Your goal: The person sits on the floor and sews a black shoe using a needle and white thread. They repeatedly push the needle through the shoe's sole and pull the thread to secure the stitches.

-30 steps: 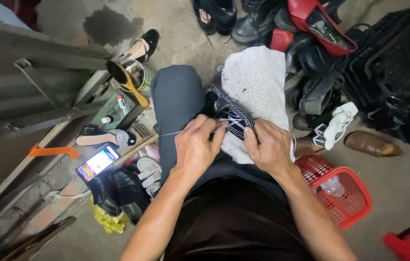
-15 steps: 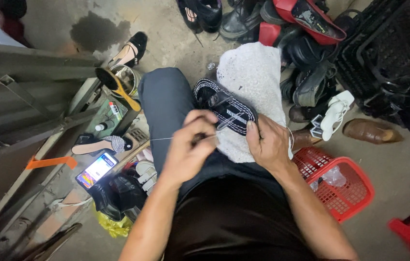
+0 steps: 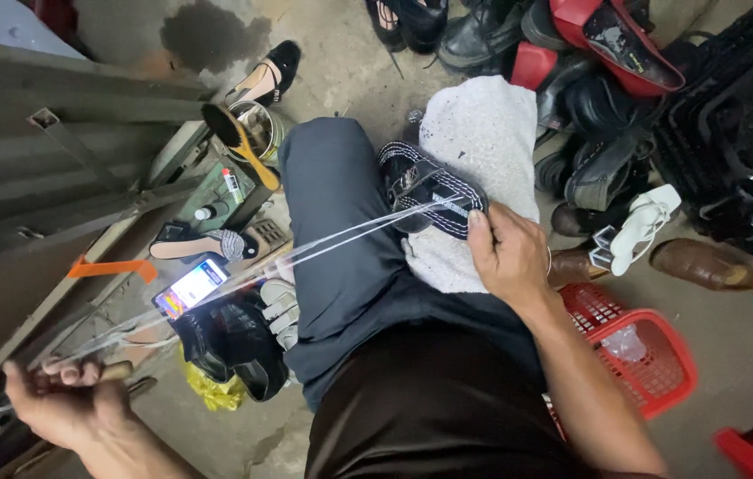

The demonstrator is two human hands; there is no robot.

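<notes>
Stitching of dark sandal [image 3: 430, 191] under way: white thread [image 3: 332, 241] already passed through the sole edge and drawn taut, further stitches apparently left along the rim, extent not judged from this view. Sandal resting on grey cloth [image 3: 483, 133] over the lap, pinned at its near edge by right hand [image 3: 509, 253]; left hand [image 3: 70, 404] well apart at lower left, closed round a wooden-handled awl [image 3: 110, 372], thread stretched between.

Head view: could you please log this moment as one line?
left hand: pulling thread taut | right hand: steadying black sandal on lap
</notes>
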